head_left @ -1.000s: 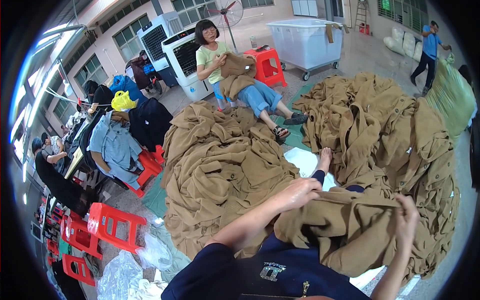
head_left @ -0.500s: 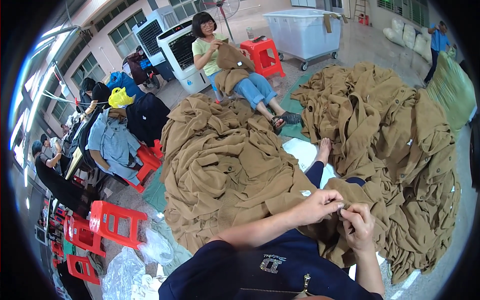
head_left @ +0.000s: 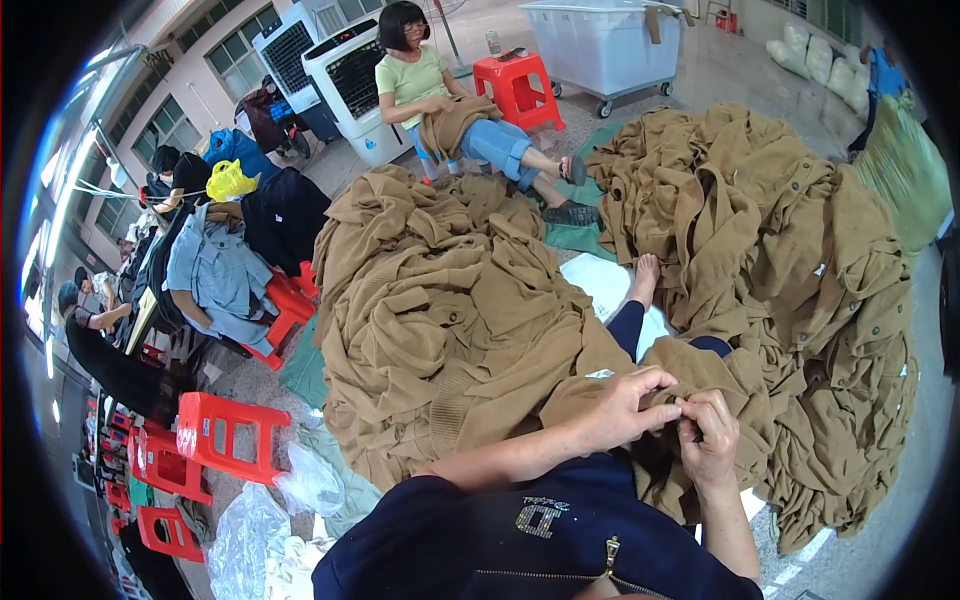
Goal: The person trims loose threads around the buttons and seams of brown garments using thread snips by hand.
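Note:
Across my lap lies a brown knitted garment (head_left: 700, 372). My left hand (head_left: 625, 408) pinches its fabric between thumb and fingers. Close beside it, fingertips nearly touching, my right hand (head_left: 710, 435) is closed on the same garment. Whatever small part sits between the fingertips is too small to make out. A large heap of brown knitted garments (head_left: 430, 320) rises to my left, and another heap with buttoned fronts (head_left: 800, 230) spreads to my right.
A person (head_left: 425, 100) sits beyond the left heap with a brown garment on the lap, near a red stool (head_left: 520, 90). Behind stand a white wheeled bin (head_left: 600, 55) and an air cooler (head_left: 355, 95). Red stools (head_left: 235, 438) and clear plastic bags (head_left: 245, 540) lie at left.
Both my hands stay at the garment, with small finger movements. The seated person has lowered the garment to the lap and shifted a foot. The view has tilted slightly.

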Motion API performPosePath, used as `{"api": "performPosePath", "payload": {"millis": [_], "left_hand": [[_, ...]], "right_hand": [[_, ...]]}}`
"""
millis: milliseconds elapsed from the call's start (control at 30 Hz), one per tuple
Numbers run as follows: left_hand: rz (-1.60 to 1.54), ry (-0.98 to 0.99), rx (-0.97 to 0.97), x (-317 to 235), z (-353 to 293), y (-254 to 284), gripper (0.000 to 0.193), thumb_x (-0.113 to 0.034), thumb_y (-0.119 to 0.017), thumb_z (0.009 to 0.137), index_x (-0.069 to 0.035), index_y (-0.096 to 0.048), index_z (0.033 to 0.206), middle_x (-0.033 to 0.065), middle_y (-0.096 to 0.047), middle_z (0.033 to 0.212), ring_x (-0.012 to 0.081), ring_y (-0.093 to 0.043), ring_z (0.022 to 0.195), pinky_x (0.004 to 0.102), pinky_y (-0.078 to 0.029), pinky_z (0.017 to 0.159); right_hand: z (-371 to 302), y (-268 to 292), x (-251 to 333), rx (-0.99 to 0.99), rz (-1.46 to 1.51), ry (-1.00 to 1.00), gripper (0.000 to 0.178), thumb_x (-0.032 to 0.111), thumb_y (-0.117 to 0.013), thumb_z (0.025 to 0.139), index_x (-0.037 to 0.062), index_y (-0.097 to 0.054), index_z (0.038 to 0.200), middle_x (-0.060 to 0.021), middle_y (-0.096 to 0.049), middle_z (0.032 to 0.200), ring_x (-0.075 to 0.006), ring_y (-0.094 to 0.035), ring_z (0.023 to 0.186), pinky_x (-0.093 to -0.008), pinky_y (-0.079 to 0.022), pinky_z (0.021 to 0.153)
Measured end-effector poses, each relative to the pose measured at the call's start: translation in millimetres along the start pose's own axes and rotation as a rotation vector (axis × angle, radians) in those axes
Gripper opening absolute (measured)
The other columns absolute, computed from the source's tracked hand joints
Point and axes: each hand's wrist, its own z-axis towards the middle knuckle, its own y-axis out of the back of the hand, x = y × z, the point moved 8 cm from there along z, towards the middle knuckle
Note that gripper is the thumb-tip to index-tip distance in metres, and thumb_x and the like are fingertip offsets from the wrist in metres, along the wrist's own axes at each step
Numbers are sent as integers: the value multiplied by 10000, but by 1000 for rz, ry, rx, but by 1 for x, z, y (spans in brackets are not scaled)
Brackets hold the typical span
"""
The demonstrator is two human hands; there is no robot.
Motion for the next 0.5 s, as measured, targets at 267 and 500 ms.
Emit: {"api": "performPosePath", "payload": {"millis": [267, 500], "left_hand": [[323, -171, 162, -37, -5, 0, 201, -73, -653, 805, 6, -549, 959, 92, -584, 925, 222, -598, 839, 304, -473, 741], [415, -364, 165, -40, -7, -10, 128, 11, -637, 777, 3, -550, 871, 110, -563, 875, 260, -594, 743, 328, -479, 640]], "right_hand": [[7, -4, -2, 81, 183, -177, 292, -135, -621, 604, 7, -564, 852, -73, -564, 831, -201, -582, 663, -297, -471, 582], [-11, -12, -35, 124, 180, -411, 322, -127, -646, 594, 39, -496, 826, -65, -539, 771, -170, -550, 641, -285, -451, 578]]}}
